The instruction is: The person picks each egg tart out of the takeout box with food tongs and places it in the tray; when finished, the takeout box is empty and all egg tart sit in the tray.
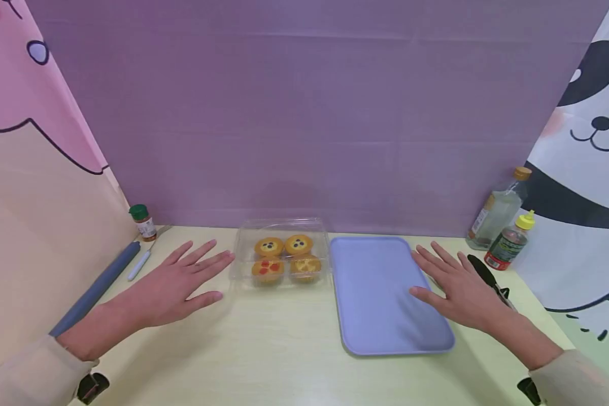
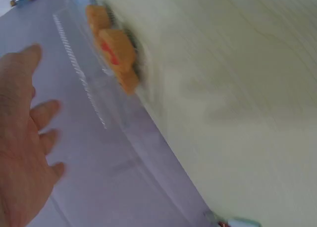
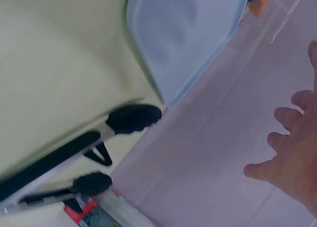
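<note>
Left hand (image 1: 188, 282) and right hand (image 1: 457, 290) are hovering, fingers spread apart, gripping nothing; four round golden tarts (image 1: 298, 246) are sitting in a clear plastic container (image 1: 244, 239) at the left hand's 2–3 o'clock, a rectangular light-blue tray (image 1: 375, 299) is lying at the right's 9 o'clock, all handling apparently remaining.

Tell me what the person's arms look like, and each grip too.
The left sleeve and right sleeve are pale beige, with a small black block showing below each end. The left grip and right grip wear no gloves, and I see no rings.
</note>
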The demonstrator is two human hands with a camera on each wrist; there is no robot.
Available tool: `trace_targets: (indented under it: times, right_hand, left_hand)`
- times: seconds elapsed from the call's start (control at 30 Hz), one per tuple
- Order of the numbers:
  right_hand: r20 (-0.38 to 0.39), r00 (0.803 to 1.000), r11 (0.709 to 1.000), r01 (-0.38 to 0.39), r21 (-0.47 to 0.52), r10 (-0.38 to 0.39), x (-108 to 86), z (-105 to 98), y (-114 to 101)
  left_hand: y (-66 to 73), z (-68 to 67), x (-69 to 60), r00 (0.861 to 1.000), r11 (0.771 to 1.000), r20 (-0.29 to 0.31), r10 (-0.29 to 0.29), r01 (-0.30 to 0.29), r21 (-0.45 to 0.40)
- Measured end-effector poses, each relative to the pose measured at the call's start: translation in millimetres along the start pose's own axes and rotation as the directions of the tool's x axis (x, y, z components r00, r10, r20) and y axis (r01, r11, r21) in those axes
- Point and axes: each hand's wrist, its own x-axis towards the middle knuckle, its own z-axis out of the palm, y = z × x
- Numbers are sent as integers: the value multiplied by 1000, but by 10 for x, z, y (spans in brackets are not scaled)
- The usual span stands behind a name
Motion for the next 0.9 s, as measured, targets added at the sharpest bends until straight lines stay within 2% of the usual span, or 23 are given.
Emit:
trace_targets:
  times: [0.07, 0.13, 0.2, 0.23, 0.3, 0.33, 0.43, 0.47, 0.57, 0.67, 0.77, 0.9]
  right_hand:
    - [-52, 999, 999, 10, 48, -7, 11, 39, -44]
    - [-107, 994, 995, 24, 94, -14, 21, 81, -112]
    - [-167, 986, 990, 44, 134, -21, 31, 140, -199]
    - [-184, 983, 988, 44, 149, -16, 30, 164, -254]
    - [-217, 976, 986, 39, 162, -3, 26, 224, -366]
    - [-241, 970, 986, 47, 161, -7, 27, 258, -423]
    - [-319, 947, 984, 85, 156, -31, 43, 356, -595]
    - [-347, 937, 983, 104, 150, -46, 61, 390, -649]
    - [-410, 908, 977, 160, 143, -89, 123, 469, -810]
    - [-446, 889, 972, 188, 143, -106, 191, 527, -963]
    - [-474, 873, 966, 210, 151, -116, 265, 576, -1109]
    - [-516, 846, 956, 247, 156, -135, 382, 656, -1281]
  left_hand:
    - [20, -28, 15, 998, 995, 30, -61, 63, -78]
    - [28, -66, 34, 989, 977, 70, -128, 138, -160]
    - [20, -111, 62, 975, 947, 126, -181, 208, -246]
    - [9, -135, 80, 966, 924, 162, -204, 244, -295]
    - [-32, -171, 112, 949, 870, 233, -211, 291, -397]
    - [-60, -183, 128, 941, 835, 271, -203, 311, -453]
    - [-179, -164, 161, 905, 710, 387, -180, 391, -585]
    - [-221, -145, 164, 888, 667, 426, -174, 424, -613]
    - [-324, -49, 159, 837, 558, 515, -184, 520, -647]
    - [-375, 86, 148, 803, 487, 557, -210, 580, -653]
    - [-395, 224, 150, 795, 445, 561, -233, 600, -665]
    - [-392, 376, 195, 802, 376, 561, -205, 594, -711]
